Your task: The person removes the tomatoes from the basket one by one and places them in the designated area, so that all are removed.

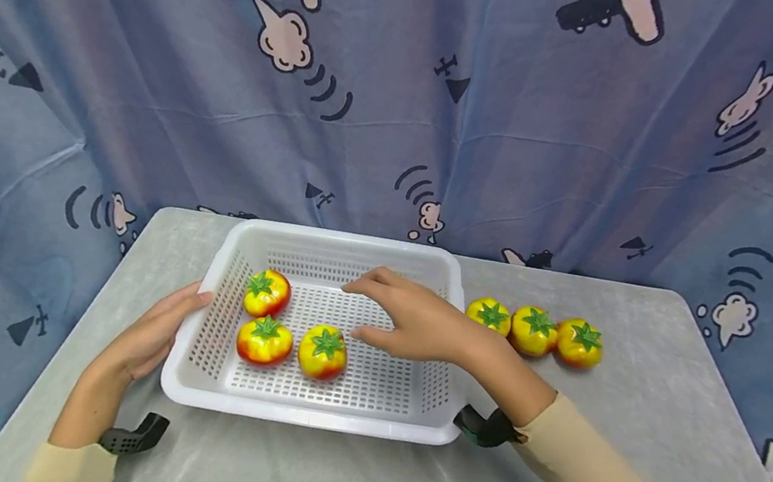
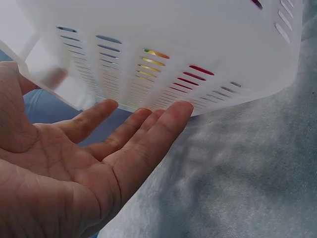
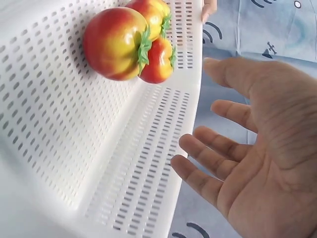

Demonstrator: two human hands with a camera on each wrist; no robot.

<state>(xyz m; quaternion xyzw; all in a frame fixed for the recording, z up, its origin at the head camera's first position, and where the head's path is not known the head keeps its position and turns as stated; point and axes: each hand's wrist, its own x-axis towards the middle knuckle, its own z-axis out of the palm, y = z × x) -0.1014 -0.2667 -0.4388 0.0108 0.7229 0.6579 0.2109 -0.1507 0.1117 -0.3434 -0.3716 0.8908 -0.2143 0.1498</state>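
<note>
A white perforated plastic basket (image 1: 313, 416) stands on the table with three red-and-yellow tomatoes in its left half: a rear tomato (image 1: 268, 293), a front-left tomato (image 1: 264, 341) and a front-middle tomato (image 1: 322, 352). At the basket's left side, my left hand (image 1: 154, 331) holds the rim with the thumb over it; in the left wrist view its fingers (image 2: 163, 131) lie along the outer wall. My right hand (image 1: 412, 317) hovers over the right half of the basket, fingers spread and holding nothing. Its palm and parted fingers (image 3: 208, 158) show in the right wrist view.
Right of the basket, three more tomatoes stand in a row: a left tomato (image 1: 490, 315), a middle one and a right tomato (image 1: 578, 344). The grey table (image 1: 639, 416) ends at the back against a blue printed curtain (image 1: 378, 105).
</note>
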